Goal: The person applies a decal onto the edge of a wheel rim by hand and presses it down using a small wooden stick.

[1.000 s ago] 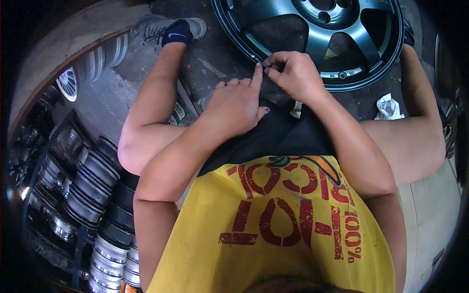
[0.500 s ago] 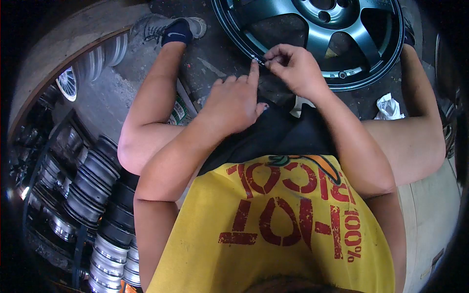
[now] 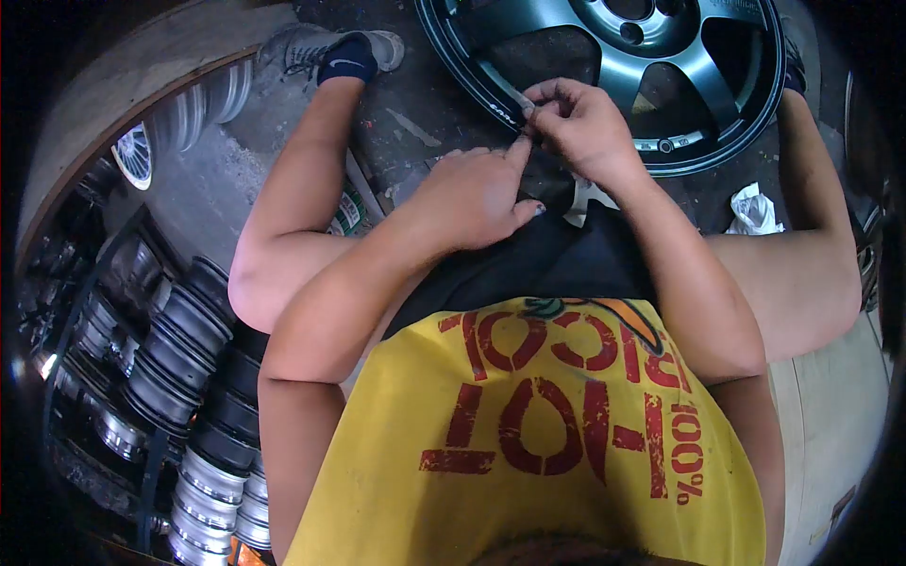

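Observation:
A dark teal wheel rim lies at the top, with white lettering on its near lip. My left hand has its index finger stretched to the lip beside the lettering, thumb held apart. My right hand is pinched at the same edge, just right of the left fingertip. Whatever sits between its thumb and finger is too small to name. A pale strip shows below my right wrist, over the black shorts.
Stacked wheel rims fill a rack at the left. A silver spoked wheel stands behind it. Crumpled white paper lies by the right knee. A labelled container is partly hidden by the left leg. A grey shoe rests on the floor.
Both hands have shifted right along the rim's lip. The left index finger has uncovered more of the white lettering. The right hand stays pinched.

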Action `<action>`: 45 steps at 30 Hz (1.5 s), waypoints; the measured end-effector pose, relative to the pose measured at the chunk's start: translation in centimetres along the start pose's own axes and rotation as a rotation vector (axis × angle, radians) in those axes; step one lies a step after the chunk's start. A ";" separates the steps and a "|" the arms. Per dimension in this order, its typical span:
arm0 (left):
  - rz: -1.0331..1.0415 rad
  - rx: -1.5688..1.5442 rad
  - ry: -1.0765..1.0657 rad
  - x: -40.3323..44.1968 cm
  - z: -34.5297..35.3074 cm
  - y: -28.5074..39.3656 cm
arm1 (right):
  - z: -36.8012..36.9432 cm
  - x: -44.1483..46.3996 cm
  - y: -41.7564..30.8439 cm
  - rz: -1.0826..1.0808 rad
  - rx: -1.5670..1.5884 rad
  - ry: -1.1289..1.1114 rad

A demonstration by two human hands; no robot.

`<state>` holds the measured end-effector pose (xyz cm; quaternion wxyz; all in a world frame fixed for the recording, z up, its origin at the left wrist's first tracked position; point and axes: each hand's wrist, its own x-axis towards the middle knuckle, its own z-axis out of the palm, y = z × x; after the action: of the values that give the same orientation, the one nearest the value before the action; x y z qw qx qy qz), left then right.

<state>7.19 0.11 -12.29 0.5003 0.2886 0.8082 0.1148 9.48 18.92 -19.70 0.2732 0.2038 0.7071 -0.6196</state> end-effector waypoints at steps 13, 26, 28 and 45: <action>-0.075 0.141 0.094 -1.4 0.1 0.4 | 0.9 -0.2 1.1 0.124 -0.010 -0.135; -0.084 0.133 0.072 -0.9 0.3 -0.1 | 0.9 -0.1 1.4 0.123 -0.014 -0.124; -0.099 0.122 0.057 -0.9 0.1 0.0 | 1.1 0.0 1.6 0.127 -0.031 -0.112; -0.104 0.144 0.046 -0.7 0.5 -0.2 | 1.3 -0.5 0.7 0.078 -0.145 -0.027</action>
<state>7.78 -0.51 -12.13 0.4650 0.2787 0.8395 0.0366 10.48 17.75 -20.03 0.3206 0.2026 0.7378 -0.5585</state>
